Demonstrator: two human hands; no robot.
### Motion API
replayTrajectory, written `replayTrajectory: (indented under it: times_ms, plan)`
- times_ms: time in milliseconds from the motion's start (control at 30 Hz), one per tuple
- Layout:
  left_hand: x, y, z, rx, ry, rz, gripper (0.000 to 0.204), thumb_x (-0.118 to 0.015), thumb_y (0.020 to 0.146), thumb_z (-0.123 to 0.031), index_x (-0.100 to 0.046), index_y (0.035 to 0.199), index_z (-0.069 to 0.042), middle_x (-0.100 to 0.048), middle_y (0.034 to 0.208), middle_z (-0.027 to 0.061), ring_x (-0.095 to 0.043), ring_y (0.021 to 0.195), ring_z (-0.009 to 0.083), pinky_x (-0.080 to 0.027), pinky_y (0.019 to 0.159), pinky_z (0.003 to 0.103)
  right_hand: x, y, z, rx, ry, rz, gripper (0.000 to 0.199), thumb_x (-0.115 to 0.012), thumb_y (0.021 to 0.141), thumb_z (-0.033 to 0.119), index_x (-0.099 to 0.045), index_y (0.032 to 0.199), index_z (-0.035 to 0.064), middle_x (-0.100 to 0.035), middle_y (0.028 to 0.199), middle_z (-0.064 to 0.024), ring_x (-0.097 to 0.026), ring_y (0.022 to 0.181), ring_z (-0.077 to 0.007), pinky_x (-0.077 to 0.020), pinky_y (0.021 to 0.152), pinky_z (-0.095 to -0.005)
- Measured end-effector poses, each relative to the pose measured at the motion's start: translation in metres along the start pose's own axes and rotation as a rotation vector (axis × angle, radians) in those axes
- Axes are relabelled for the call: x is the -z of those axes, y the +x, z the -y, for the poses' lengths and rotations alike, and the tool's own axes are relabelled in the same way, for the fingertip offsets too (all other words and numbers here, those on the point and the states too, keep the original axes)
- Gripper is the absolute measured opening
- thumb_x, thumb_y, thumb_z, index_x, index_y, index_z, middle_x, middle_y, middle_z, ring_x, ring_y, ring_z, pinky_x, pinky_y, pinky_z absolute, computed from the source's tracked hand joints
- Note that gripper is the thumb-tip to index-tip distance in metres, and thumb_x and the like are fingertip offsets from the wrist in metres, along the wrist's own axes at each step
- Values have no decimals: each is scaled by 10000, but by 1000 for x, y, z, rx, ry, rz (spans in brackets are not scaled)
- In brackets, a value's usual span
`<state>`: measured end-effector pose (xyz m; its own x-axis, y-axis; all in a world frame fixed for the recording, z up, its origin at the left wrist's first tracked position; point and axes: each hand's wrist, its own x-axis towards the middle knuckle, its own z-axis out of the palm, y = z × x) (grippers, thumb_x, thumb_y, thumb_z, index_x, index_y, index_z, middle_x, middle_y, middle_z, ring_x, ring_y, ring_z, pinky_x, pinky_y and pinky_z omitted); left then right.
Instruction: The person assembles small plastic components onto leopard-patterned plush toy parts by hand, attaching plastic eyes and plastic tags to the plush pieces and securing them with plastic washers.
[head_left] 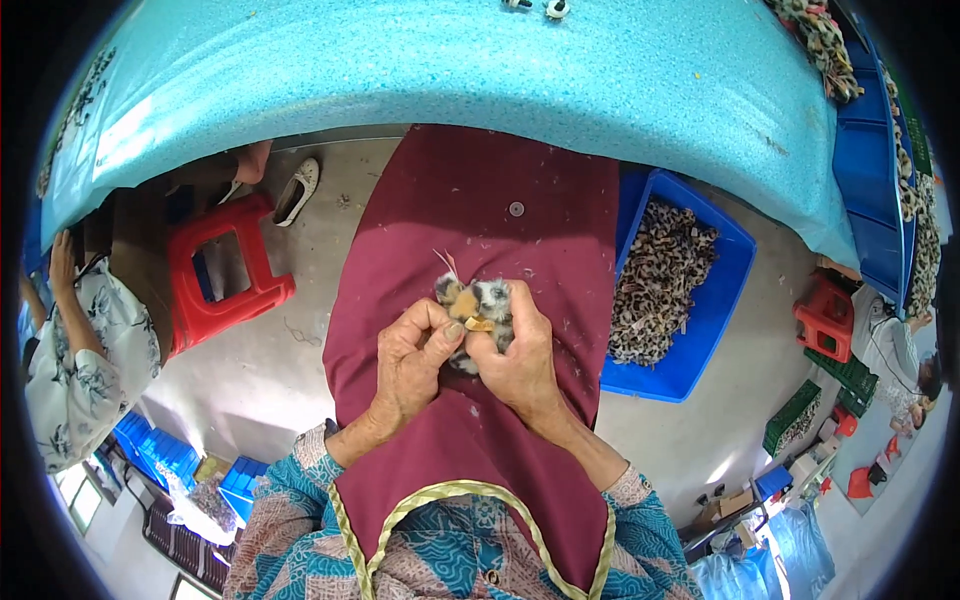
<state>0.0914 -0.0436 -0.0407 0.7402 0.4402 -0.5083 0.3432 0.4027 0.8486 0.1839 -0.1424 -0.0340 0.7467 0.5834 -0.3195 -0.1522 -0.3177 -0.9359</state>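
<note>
Over my lap, both hands pinch a small fuzzy toy piece (478, 300) in grey, tan and black fur, with a thin pink thread sticking up from it. My left hand (412, 358) grips its left side with thumb and fingers closed. My right hand (520, 352) wraps its right side, thumb pressed on a tan patch. A dark red apron (470, 200) covers my knees beneath the hands, dotted with bits of fluff and a small round button-like disc (516, 209).
A turquoise table (450, 60) spans the top. A blue tray (735, 260) of leopard-print pieces sits on the floor at my right. A red stool (215, 270) and a white shoe (298, 190) lie left; another person in a floral sleeve (75, 350) is at far left.
</note>
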Motion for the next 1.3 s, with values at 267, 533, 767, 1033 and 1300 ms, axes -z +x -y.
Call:
replayTrajectory:
  times_ms: [267, 533, 767, 1033, 1300]
  plan:
    - [-5, 7, 2, -92, 129, -164, 145, -587, 837, -68, -510, 722, -23, -475, 658, -43, -391, 643, 47, -365, 601, 209, -10, 19, -17, 52, -207, 12, 224, -570, 732, -11, -448, 919, -2, -582, 757, -201, -609, 700, -352, -468, 602, -392]
    - [0, 7, 4, -13, 76, -134, 149, -567, 862, -89, -536, 737, -13, -529, 685, -36, -430, 668, 36, -381, 613, 202, 14, 9, -23, -194, 285, 288, 313, -631, 760, 75, -527, 1041, -16, -626, 824, -103, -566, 754, -107, -485, 695, -286]
    - [1, 4, 0, -31, 124, -135, 164, -575, 858, -101, -527, 732, -8, -526, 669, -29, -432, 650, 51, -384, 595, 216, 12, 10, -19, -134, 25, 245, 270, -653, 743, 50, -545, 978, -26, -604, 803, -43, -572, 719, -86, -502, 598, -240]
    - [3, 1, 6, -286, 437, -185, 178, -575, 853, -97, -507, 709, -18, -495, 664, -39, -405, 627, 63, -370, 579, 228, -4, 13, -22, -186, -27, 159, 209, -645, 740, 71, -492, 842, -28, -575, 633, -137, -586, 562, -198, -439, 490, -344]
    - [7, 6, 8, -2, -100, -187, 146, -577, 873, -137, -547, 784, -26, -541, 749, -34, -446, 693, 34, -382, 649, 188, 3, 13, -17, -106, 131, 337, 313, -612, 787, 36, -533, 1086, -13, -613, 931, -60, -552, 868, -106, -458, 798, -271]
